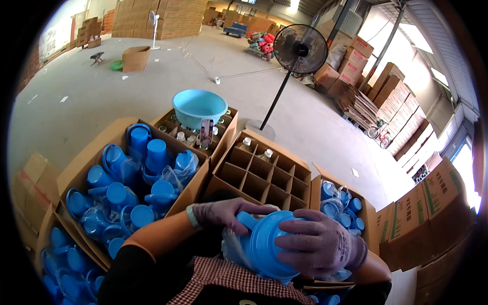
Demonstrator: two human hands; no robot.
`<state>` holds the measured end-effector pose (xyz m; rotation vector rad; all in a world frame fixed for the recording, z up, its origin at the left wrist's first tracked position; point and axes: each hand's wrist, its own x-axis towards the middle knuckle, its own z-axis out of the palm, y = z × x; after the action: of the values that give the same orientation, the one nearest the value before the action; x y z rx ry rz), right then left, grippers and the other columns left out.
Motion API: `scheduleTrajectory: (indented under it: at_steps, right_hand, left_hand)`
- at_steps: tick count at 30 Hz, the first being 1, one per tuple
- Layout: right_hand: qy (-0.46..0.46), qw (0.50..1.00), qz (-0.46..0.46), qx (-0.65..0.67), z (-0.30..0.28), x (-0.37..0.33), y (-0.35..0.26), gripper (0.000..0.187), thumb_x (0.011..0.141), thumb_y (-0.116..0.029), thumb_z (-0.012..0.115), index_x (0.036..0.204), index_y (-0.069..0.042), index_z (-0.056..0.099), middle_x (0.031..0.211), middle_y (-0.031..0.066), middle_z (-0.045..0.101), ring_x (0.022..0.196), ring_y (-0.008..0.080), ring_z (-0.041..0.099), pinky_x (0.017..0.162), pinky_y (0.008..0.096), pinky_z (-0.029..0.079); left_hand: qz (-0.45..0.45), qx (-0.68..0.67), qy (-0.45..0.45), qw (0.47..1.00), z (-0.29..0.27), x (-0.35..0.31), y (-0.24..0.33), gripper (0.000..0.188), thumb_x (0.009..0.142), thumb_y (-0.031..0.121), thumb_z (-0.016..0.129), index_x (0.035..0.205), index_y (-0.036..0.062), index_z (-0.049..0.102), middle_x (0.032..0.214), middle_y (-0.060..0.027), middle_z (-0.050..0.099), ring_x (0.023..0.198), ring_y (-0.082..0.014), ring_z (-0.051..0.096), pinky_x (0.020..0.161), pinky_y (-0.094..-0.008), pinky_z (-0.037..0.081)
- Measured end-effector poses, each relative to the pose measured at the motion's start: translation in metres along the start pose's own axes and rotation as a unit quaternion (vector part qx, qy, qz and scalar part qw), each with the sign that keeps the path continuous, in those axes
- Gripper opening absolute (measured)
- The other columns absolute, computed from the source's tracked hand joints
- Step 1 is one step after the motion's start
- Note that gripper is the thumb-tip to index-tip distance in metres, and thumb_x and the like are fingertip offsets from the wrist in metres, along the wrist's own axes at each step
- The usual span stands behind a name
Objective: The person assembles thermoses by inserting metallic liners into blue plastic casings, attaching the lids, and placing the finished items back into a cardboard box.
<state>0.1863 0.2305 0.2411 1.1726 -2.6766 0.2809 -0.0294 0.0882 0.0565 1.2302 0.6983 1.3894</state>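
In front of my chest I hold a blue plastic jug (274, 244), tilted, its round ribbed end turned to the right. Clear plastic film (233, 249) hangs around its left side. My left hand (223, 212), in a purple-grey glove, is closed at the jug's handle, the thumb bent beside it. My right hand (320, 244), gloved alike, grips the round end with its fingers spread over the top. The jug's underside is hidden. Just beyond my hands stands a divided carton (223, 184) with a few white-capped bottles (246, 142) in its far cells.
A large carton (68, 178) of blue jugs (119, 193) is at left, with more jugs in cartons at lower left and right. A light-blue basin (199, 104) and a phone (206, 133) sit on another divided carton. Beyond stands a black fan (301, 50); stacked cartons (427, 208) stand right.
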Motion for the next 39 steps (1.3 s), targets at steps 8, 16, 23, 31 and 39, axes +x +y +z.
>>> scheduleTrajectory:
  at_steps: [8,16,23,31,39]
  right_hand:
    - [0.083,0.891,0.443,-0.050,0.033,-0.056,0.070,0.027,0.089,-0.019,0.072,0.113,-0.007,0.071,0.111,0.0158,0.072,0.101,0.0296,0.072,0.086,0.0395,0.059]
    - [0.124,0.967,0.222,0.023,0.022,-0.051,0.053,0.025,0.091,-0.026,0.071,0.109,-0.008,0.071,0.107,0.0114,0.071,0.100,0.0299,0.071,0.085,0.0399,0.060]
    - [0.061,0.936,0.326,-0.121,0.007,-0.039,0.029,0.032,0.088,-0.025,0.076,0.113,-0.006,0.071,0.120,0.0116,0.066,0.106,0.0294,0.068,0.083,0.0388,0.060]
    - [0.188,0.909,0.368,0.047,0.031,-0.073,0.077,0.021,0.088,-0.018,0.069,0.104,-0.004,0.072,0.094,0.0118,0.070,0.091,0.0297,0.072,0.081,0.0392,0.059]
    - [0.049,0.989,0.135,-0.031,0.004,-0.018,0.023,0.047,0.083,-0.039,0.079,0.121,-0.015,0.067,0.129,0.0125,0.063,0.099,0.0327,0.069,0.086,0.0419,0.059]
  left_hand:
    - [0.008,0.142,0.230,0.963,0.099,0.021,-0.043,0.099,0.089,0.033,0.080,0.165,0.0035,0.024,0.151,-0.0221,0.053,0.134,-0.0307,0.058,0.114,-0.0398,0.045]
    - [-0.070,-0.052,0.143,0.986,0.033,0.016,-0.009,0.090,0.087,0.034,0.082,0.160,0.0040,0.039,0.147,-0.0217,0.057,0.133,-0.0280,0.058,0.114,-0.0434,0.047]
    - [-0.020,0.106,0.123,0.986,0.054,0.011,-0.022,0.116,0.079,0.049,0.087,0.165,0.0022,0.023,0.156,-0.0230,0.047,0.135,-0.0320,0.056,0.115,-0.0452,0.045]
    - [-0.113,0.294,0.289,0.904,0.084,0.029,-0.036,0.087,0.096,0.041,0.073,0.160,-0.0020,0.033,0.132,-0.0158,0.065,0.110,-0.0205,0.067,0.098,-0.0342,0.055]
    - [-0.087,0.007,0.069,0.994,0.024,-0.011,0.009,0.114,0.078,0.031,0.091,0.167,0.0087,0.022,0.162,-0.0166,0.041,0.145,-0.0274,0.046,0.121,-0.0420,0.037]
